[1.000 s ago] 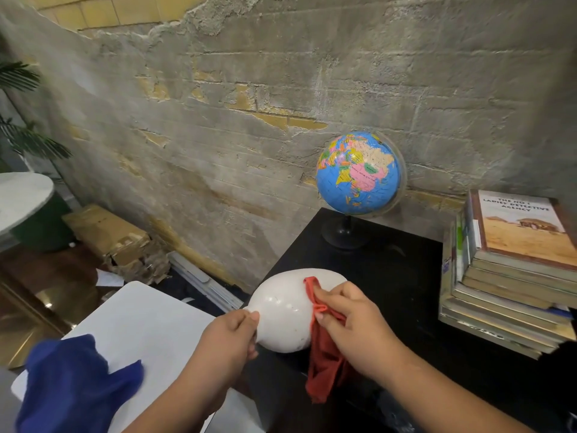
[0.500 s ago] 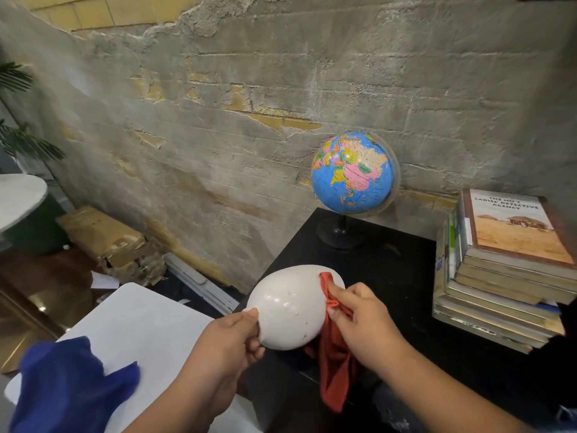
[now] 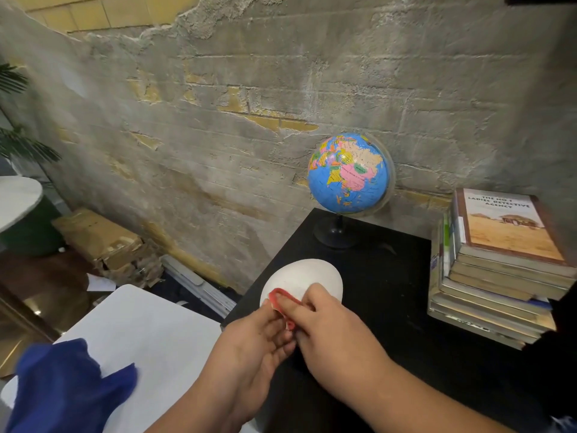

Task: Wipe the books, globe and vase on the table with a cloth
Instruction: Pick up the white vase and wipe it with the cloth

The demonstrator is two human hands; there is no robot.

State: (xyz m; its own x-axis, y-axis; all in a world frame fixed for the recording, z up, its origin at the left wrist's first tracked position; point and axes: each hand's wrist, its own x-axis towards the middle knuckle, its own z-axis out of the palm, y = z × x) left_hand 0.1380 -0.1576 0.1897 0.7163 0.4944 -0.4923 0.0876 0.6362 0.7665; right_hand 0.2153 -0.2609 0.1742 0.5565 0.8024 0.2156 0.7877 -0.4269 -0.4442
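A blue rag lies on a white tabletop in the foreground. Beside it, at the near edge of a black table, a person's left hand grips the near side of a smooth, white, egg-shaped vase, while the right hand, fingers curled, pinches a red cloth against its front. Behind stand a globe and, to the right, stacked books.

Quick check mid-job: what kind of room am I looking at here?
Probably a styled lounge or café corner: distressed plaster wall, black table displaying a globe and stacked books, palm leaves at left.
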